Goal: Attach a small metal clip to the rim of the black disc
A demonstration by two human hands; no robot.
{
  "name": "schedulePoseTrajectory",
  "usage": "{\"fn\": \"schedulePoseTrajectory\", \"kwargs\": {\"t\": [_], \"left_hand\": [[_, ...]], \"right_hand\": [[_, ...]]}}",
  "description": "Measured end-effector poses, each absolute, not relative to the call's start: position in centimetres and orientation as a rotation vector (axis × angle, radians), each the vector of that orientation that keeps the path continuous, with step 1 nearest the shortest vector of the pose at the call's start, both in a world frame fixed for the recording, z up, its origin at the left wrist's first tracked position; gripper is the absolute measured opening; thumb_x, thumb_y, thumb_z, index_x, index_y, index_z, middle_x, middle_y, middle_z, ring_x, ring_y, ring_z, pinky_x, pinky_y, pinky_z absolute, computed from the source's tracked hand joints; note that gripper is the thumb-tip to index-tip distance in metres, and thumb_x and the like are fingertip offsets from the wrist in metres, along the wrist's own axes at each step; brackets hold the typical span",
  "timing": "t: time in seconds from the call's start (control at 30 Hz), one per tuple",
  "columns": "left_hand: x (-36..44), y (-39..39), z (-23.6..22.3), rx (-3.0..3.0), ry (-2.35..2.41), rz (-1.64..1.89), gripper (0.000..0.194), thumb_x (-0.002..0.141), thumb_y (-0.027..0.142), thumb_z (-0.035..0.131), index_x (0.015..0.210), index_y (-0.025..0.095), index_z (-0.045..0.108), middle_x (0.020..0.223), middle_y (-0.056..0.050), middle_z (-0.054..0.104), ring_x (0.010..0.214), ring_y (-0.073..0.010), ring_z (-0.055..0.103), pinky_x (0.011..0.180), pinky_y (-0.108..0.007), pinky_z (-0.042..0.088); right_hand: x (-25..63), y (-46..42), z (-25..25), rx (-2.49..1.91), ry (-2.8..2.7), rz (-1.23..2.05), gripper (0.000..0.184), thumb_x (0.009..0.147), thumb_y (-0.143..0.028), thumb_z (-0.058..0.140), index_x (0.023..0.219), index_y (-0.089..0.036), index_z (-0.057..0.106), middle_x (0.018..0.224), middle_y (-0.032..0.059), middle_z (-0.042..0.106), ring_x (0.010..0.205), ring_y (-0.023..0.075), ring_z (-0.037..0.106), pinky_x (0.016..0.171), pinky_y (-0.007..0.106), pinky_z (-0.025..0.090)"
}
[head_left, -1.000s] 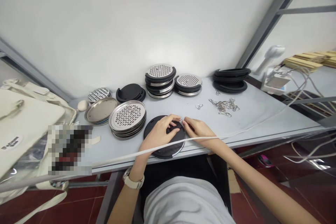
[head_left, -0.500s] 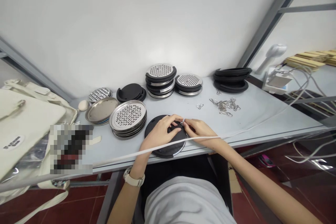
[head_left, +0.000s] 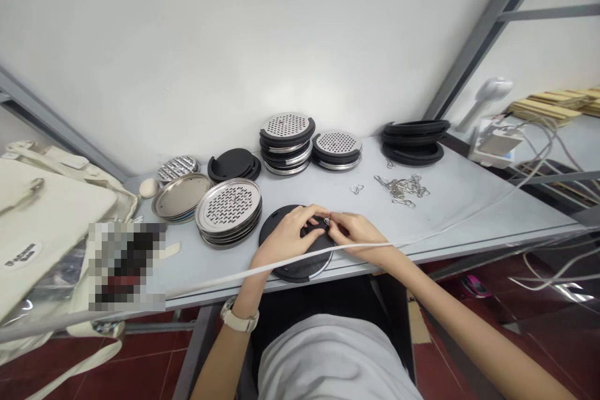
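On the table's front edge lies a round black disc point(head_left: 305, 265) with a shiny metal rim showing at its lower right. My left hand point(head_left: 291, 232) rests over it, fingers curled and pressing on its upper right part. A small metal clip point(head_left: 327, 220) sits at that edge, between both sets of fingertips. My right hand point(head_left: 355, 232) pinches the clip with thumb and forefinger; its exact hold is partly hidden. A loose clip point(head_left: 357, 189) and a pile of metal clips point(head_left: 403, 189) lie beyond my right hand.
Stacked perforated metal discs point(head_left: 229, 209), plain metal discs point(head_left: 182, 197) and black discs point(head_left: 233, 164) stand left. Black-rimmed perforated discs point(head_left: 287, 137) and black rings point(head_left: 413, 142) line the wall. A white cable point(head_left: 281, 264) crosses before my hands. A cream bag point(head_left: 51, 206) is far left.
My right fingers have shifted very slightly around the clip at the disc's edge. The left hand and the disc look almost unmoved.
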State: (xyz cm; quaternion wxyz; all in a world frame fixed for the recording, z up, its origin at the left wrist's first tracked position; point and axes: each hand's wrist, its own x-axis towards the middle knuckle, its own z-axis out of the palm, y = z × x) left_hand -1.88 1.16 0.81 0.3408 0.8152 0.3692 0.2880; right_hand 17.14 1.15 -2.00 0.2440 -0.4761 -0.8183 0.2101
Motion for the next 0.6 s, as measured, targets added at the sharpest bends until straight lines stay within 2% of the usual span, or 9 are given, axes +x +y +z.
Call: {"fn": "schedulePoseTrajectory", "kwargs": {"t": [0.23,0.6], "left_hand": [[-1.84,1.10,0.89,2.122,0.969,0.751,0.034,0.084,0.011,0.055,0.114,0.026,0.056,0.109,0.000,0.060,0.093,-0.0146,0.058,0.089,-0.029,0.045],[-1.86,1.42,0.46,2.111,0.937,0.774,0.033,0.084,0.009,0.055,0.114,0.024,0.056,0.109,-0.002,0.061,0.094,-0.0143,0.059,0.090,-0.029,0.046]], "right_hand": [[17.25,1.25,-2.10,-1.298,-2.251,0.570,0.026,0.091,-0.023,0.035,0.085,-0.016,0.059,0.075,0.0053,0.064,0.062,0.0133,0.056,0.060,0.023,0.037],[17.09,1.13,-2.21,-1.349,-2.228,0.550,0.024,0.089,-0.024,0.038,0.078,-0.016,0.058,0.066,0.0029,0.062,0.055,0.0117,0.053,0.055,0.022,0.034]]}}
